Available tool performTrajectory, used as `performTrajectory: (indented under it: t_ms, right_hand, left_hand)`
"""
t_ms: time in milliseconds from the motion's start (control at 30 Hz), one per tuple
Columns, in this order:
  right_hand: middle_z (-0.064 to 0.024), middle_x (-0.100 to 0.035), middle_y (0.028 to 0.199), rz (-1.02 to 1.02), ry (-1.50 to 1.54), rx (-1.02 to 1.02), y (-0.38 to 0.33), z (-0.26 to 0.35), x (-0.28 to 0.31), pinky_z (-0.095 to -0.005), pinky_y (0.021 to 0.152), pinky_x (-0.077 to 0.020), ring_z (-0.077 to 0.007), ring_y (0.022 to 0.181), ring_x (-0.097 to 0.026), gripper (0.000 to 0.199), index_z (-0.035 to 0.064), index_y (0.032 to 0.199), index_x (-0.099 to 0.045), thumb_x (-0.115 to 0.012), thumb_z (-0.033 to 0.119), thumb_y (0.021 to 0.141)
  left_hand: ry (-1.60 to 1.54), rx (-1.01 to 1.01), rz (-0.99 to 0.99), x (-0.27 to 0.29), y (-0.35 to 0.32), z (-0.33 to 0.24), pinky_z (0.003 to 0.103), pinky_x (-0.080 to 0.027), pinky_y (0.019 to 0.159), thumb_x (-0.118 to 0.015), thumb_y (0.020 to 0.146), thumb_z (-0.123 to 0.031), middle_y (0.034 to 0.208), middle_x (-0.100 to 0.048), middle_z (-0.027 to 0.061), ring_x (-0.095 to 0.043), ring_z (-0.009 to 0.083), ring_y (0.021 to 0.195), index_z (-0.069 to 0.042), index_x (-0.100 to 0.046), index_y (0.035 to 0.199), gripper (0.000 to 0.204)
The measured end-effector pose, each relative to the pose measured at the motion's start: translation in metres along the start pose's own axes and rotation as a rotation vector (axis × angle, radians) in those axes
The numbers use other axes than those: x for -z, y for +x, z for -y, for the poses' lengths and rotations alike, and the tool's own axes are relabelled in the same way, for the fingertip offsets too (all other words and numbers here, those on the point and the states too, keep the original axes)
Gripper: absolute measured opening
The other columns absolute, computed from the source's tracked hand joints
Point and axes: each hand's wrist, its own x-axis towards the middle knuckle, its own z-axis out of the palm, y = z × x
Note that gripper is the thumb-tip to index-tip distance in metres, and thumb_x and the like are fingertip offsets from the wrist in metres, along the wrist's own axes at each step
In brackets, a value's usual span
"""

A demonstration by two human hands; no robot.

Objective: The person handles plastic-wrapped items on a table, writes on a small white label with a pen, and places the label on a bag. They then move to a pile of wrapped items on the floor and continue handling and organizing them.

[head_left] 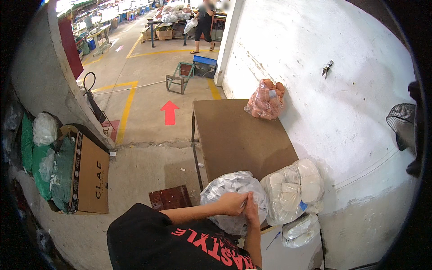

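A clear plastic bag [231,182] stuffed with white and grey pieces stands at the near end of the brown table. Over its near side, my left hand [233,204] is closed, with its fingers curled. My right hand [252,210] meets it at the fingertips, its fingers pressed together. Whatever lies between the fingers is hidden. Just right of the bag sits a clear bag of cream-coloured padded pieces [288,191]. A smaller clear-wrapped bundle of white pieces [300,231] lies nearer, beside a blue pen [273,240].
The brown table [238,139] stretches away along the white wall, with a bag of orange-pink pieces [266,100] at its far right. A cardboard box [93,173] holding green sacks stands at left. A dark red board [170,198] lies on the floor. Far off, a person [204,24] walks.
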Motion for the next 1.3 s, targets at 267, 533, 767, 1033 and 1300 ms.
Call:
performTrajectory:
  t_ms: [267,533,767,1033,1300]
  right_hand:
    - [-0.009,-0.067,0.104,-0.129,0.403,0.016,0.003,0.002,-0.005,-0.0344,0.081,-0.0501,-0.0167,0.092,-0.06,0.053,-0.0057,0.112,-0.066,-0.051,0.045,0.106]
    - [-0.0141,-0.07,0.109,0.254,0.579,0.145,-0.008,-0.008,0.021,-0.0339,0.084,-0.0506,-0.0234,0.095,-0.066,0.021,0.0008,0.113,-0.065,-0.063,0.013,0.097]
    - [-0.0171,-0.068,0.102,0.082,-0.789,0.848,0.012,0.045,0.018,-0.0437,0.082,-0.047,-0.0318,0.093,-0.065,0.03,0.003,0.118,-0.057,-0.065,0.011,0.09]
    - [-0.0158,-0.062,0.094,-0.232,-0.68,0.771,0.006,0.028,0.006,-0.0453,0.085,-0.0389,-0.0356,0.088,-0.056,0.034,0.0018,0.108,-0.055,-0.07,0.029,0.094]
    - [-0.013,-0.053,0.078,-0.252,-0.569,0.854,0.035,0.005,0.006,-0.046,0.078,-0.0393,-0.035,0.077,-0.051,0.03,0.0025,0.089,-0.053,-0.07,0.026,0.094]
  left_hand:
    - [-0.111,-0.105,0.095,0.022,-0.011,0.01,0.051,-0.052,0.065,-0.069,0.087,-0.017,0.073,-0.065,0.0257,-0.064,0.0484,0.069,-0.016,0.0,0.163,0.102]
    - [-0.963,-0.028,0.323,0.024,0.013,0.048,0.035,-0.047,0.09,-0.065,0.087,-0.008,0.122,-0.058,0.0097,-0.057,0.0195,0.095,-0.017,-0.007,0.165,0.097]
    - [-0.438,-0.044,0.029,0.043,0.011,0.03,0.048,-0.046,0.086,-0.071,0.084,-0.02,0.1,-0.067,0.0078,-0.065,0.0236,0.098,-0.017,-0.045,0.145,0.066]
    - [0.117,0.123,-0.132,0.023,0.016,0.02,0.051,-0.044,0.08,-0.072,0.084,-0.041,0.087,-0.072,0.0083,-0.07,0.0317,0.087,-0.016,-0.067,0.11,0.036]
    - [-0.578,0.079,0.156,0.031,0.043,0.055,0.038,-0.049,0.09,-0.064,0.096,-0.045,0.104,-0.07,0.0182,-0.065,0.029,0.101,-0.004,-0.069,0.114,0.045]
